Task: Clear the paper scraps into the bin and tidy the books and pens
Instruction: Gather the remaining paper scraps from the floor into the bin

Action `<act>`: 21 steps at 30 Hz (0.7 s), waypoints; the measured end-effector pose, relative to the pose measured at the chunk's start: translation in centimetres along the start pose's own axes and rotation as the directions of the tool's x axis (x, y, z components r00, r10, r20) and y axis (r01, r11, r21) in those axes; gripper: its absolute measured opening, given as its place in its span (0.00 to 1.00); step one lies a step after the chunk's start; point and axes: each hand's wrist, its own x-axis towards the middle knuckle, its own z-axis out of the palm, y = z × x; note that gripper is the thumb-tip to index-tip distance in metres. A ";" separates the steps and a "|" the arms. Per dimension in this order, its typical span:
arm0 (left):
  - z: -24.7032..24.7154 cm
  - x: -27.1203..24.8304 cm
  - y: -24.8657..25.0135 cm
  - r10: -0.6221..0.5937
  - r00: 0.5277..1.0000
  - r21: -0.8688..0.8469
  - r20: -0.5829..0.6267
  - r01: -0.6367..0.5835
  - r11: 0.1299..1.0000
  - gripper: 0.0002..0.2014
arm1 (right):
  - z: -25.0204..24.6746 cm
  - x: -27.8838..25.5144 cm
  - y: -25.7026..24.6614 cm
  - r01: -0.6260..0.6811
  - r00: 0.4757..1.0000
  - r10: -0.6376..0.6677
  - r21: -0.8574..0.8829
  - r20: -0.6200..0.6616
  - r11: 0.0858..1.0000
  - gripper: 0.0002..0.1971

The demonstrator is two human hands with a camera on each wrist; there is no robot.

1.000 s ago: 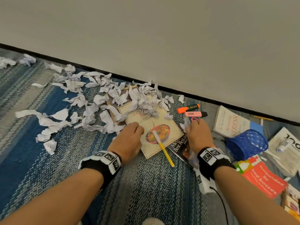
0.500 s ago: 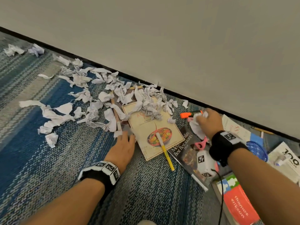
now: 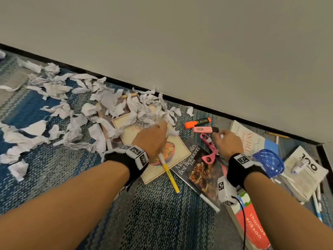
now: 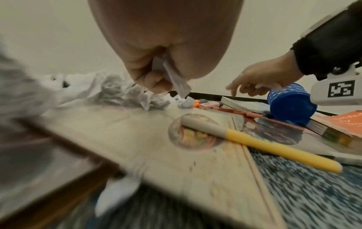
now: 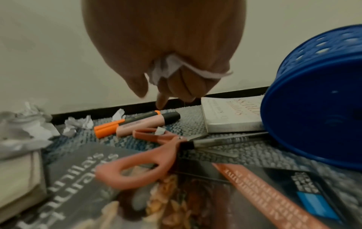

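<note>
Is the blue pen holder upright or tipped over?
Tipped over: the blue pen holder lies on its side across the books, its mesh base facing the camera.

Bare carpet (image 3: 144,222) lies open in front of the books, a wide way in from the near side. The wall (image 3: 198,51) closes the far side. Paper scraps (image 3: 75,109) crowd the left and the far end of the cream book (image 3: 158,170). To the right, passage narrows: pink scissors (image 3: 209,150), two highlighters (image 3: 201,125) and the tipped blue basket (image 3: 268,161) lie close together, seemingly leaving small gaps of carpet.
</note>
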 end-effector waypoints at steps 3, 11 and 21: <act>0.0 2.6 1.6 0.079 0.997 0.018 0.010 -0.080 0.997 0.14 | 1.5 0.8 0.3 -0.032 0.997 0.038 -0.087 0.063 0.996 0.16; 1.3 6.7 4.6 0.087 0.976 0.248 0.202 -0.137 0.959 0.19 | 2.6 1.7 0.7 0.094 0.996 -0.089 -0.237 0.028 0.967 0.10; 1.3 6.5 2.4 0.133 0.980 0.127 -0.148 -0.115 0.985 0.11 | 2.1 2.2 -3.1 -0.008 0.996 0.050 0.481 -0.076 0.877 0.11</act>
